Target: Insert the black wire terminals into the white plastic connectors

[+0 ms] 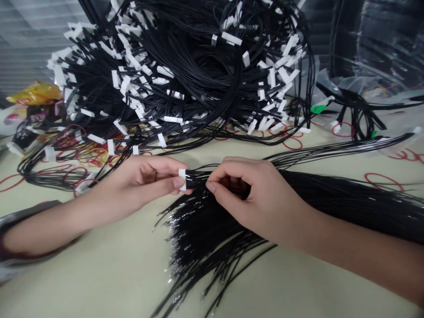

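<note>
My left hand (142, 182) pinches a small white multi-pin connector (182, 179) between thumb and fingers. A short run of black wires (197, 179) leaves the connector to the right. My right hand (251, 196) pinches these wires close to the connector, and its fingers hide part of them. Below the hands, a loose bundle of black wires (205, 234) fans out, with bare metal-tipped ends towards the bottom of the view. A thicker black wire bundle (351, 203) runs from my right hand to the right edge.
A tall heap of black wire harnesses (185, 75) with white connectors rises behind the hands. Red rubber bands (94, 155) lie around its base on the pale green table (82, 282). A yellow packet (35, 93) is at left, and clear plastic sheeting (380, 48) with more wires is at right.
</note>
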Demonstrator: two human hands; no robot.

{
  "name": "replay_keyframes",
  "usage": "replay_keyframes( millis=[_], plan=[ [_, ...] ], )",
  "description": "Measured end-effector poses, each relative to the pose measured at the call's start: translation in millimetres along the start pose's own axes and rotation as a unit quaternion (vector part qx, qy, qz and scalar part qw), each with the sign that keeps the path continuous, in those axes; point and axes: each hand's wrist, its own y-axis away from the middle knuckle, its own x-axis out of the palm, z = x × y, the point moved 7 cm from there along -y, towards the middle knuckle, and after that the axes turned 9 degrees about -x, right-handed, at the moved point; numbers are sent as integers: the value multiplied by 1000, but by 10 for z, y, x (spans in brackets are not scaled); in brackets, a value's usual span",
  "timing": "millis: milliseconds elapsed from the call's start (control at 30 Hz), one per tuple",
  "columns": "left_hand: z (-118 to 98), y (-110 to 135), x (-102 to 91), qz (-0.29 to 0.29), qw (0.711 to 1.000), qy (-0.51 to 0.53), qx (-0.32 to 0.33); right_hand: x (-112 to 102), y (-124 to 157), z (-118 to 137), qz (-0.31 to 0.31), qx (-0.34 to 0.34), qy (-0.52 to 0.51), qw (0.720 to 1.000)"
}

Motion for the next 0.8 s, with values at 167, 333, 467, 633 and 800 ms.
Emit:
replay_keyframes(
  millis=[167, 333, 467, 633, 800],
  plan=[
    [13, 21, 6, 11, 1000, 15, -10, 9, 4, 17, 2, -17, 10, 1000],
    [14, 43, 20, 20, 1000, 13, 4, -7, -7, 25, -9, -29, 4, 1000],
    [20, 27, 23, 24, 1000, -2, 1, 6, -9, 22, -3, -33, 0, 999],
    [16, 41, 43, 34, 999, -21, 5, -1, -7, 29, -7, -39, -7, 999],
    [-26, 108, 87, 32, 998, -39, 37, 30, 14, 73, 11, -62, -8, 998]
  ],
)
